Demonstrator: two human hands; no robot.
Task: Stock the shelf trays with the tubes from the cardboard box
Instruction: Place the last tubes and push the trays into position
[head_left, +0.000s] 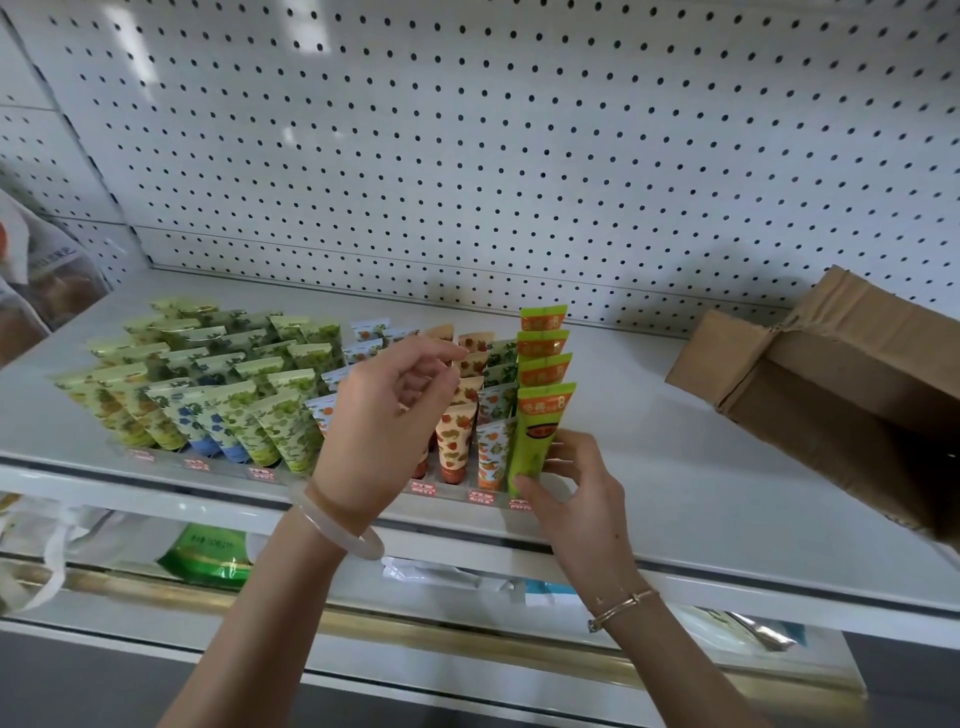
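The white shelf (623, 410) before me crosses mid-frame. Clear trays (260, 472) of upright tubes (249, 400) stand on it centre-left. An open cardboard box (831, 395) lies at right.

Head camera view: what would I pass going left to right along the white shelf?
Leaf-print green tubes → left hand → bright green tubes → cardboard box.

Free: bare shelf (623, 410) betw. the rightmost row of tall green tubes (543, 364) and cardboard box (831, 395), a wide lane front to back. Narrow bare strip behind rows, up to pegboard (467, 156). Blocked: L/centre packed w/ upright tubes (208, 384). Left hand (384, 431) over mid rows; right hand (576, 493) pinches front green tube (537, 441) at shelf edge.
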